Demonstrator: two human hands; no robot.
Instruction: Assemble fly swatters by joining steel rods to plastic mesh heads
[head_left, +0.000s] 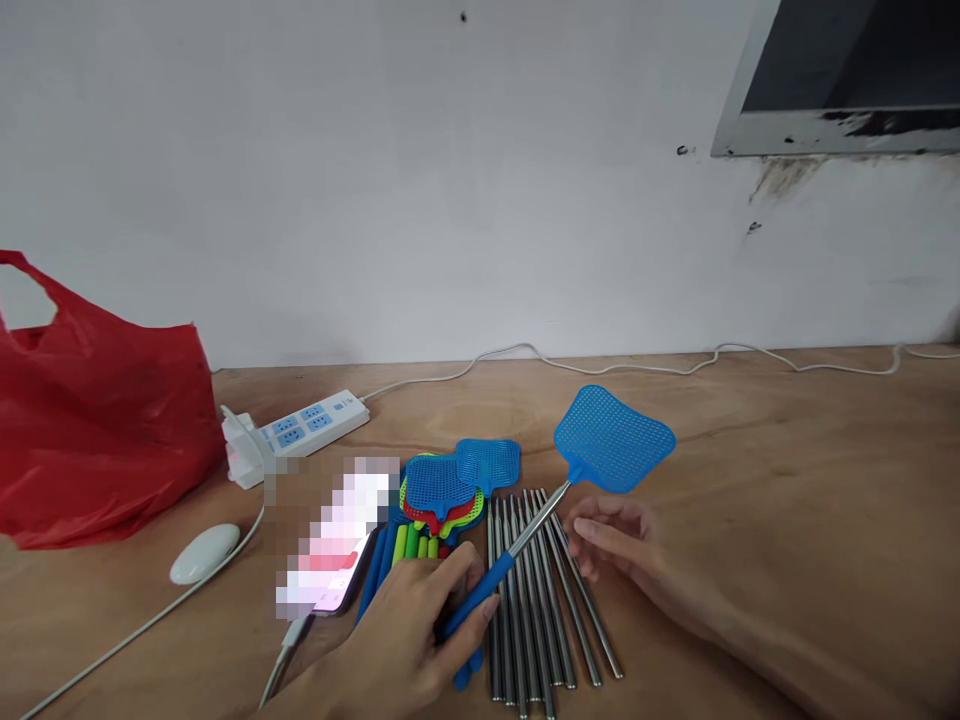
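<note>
My left hand (420, 625) grips the blue handle of an assembled blue fly swatter (611, 440), whose metal rod slants up to the right and ends in a square mesh head above the table. My right hand (626, 560) rests beside the rod with fingers loosely curled, its fingertips near several loose metal rods (547, 610) lying side by side on the wooden table (787, 500). A pile of swatter heads (457, 485), blue, red, yellow and green, lies behind my left hand, next to several coloured handles (405, 550).
A red plastic bag (97, 430) stands at the far left. A white power strip (300, 430) with a cable lies behind a phone (337, 560). A small white oval object (204, 552) sits near the bag. A white wall bounds the table's far edge.
</note>
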